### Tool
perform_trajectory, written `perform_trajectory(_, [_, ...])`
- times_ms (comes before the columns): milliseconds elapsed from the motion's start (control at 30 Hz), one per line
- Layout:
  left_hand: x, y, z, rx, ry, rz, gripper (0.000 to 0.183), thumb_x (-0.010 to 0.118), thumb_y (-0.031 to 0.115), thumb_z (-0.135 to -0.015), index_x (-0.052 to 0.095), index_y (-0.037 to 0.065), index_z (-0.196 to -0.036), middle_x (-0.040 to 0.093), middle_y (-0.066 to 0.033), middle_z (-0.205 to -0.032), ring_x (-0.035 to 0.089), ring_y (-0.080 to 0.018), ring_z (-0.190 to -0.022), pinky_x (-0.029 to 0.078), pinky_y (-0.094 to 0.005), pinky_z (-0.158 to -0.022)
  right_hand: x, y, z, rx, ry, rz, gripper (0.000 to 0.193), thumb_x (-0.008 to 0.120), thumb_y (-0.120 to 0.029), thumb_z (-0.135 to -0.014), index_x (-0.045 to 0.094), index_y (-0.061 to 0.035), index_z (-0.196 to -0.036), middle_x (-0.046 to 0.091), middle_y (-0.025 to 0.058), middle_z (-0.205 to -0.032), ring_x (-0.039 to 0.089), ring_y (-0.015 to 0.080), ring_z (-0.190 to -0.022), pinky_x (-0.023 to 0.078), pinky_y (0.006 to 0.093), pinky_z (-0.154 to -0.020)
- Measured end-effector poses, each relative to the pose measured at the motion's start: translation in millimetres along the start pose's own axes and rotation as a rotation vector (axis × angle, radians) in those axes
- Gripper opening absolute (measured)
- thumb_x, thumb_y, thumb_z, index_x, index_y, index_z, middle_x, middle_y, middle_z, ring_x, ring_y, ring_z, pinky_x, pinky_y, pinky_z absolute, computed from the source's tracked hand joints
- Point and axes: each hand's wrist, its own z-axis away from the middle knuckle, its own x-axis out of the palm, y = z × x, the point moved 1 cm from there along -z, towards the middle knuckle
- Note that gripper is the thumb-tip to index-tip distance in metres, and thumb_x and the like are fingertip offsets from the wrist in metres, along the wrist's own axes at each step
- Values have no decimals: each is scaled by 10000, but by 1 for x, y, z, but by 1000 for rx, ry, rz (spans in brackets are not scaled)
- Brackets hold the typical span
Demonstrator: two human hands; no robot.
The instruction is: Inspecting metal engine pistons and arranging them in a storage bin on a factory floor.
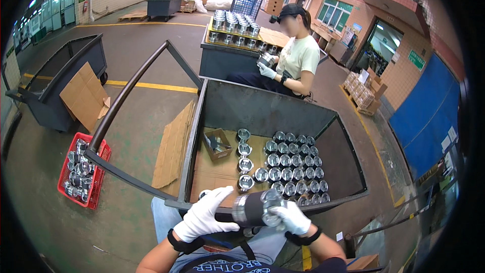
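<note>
In front of my lap, a metal piston (pixel 249 209) with a dark skirt and shiny ends lies sideways, slightly blurred. My right hand (pixel 293 218), in a white glove, grips its right end. My left hand (pixel 204 217), gloved too, is open at the piston's left end, thumb and fingers spread apart; whether it touches is hard to tell. Just beyond stands a dark metal cart (pixel 268 103) with cardboard on its floor. Rows of upright pistons (pixel 287 174) fill its right part, and a single column of pistons (pixel 245 165) stands left of them.
A small cardboard box (pixel 217 145) sits inside the cart. On the floor at left is a red basket (pixel 98 192) of pistons. Across the cart, a person (pixel 299 53) in gloves holds a piston beside another loaded cart (pixel 214 60). A dark cart (pixel 48 93) stands far left.
</note>
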Motion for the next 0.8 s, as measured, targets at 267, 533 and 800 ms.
perform_trajectory(267, [20,-68,29,-269,-339,-404,832,807,539,-657,531,66,-1284,655,-171,-1044,630,-350,-1018,524,-422,-851,-53,-125,-20,-246,27,377,289,534,-200,-950,671,-12,-1121,689,51,-762,619,93,-550,475,220,-451])
perform_trajectory(533, [28,-89,8,-381,-503,-515,376,743,446,-664,712,91,-785,676,-155,-779,682,-338,-765,551,-451,-689,-38,-93,-178,-174,-108,201,247,494,-148,-927,674,-18,-1034,669,67,-718,583,108,-479,437,222,-405])
perform_trajectory(800, [35,-106,1,-388,-525,-452,349,769,415,-658,664,100,-762,623,-96,-782,630,-275,-805,492,-408,-678,19,53,-384,157,-115,85,205,479,-93,-915,602,-8,-1055,659,78,-724,575,136,-456,457,252,-387])
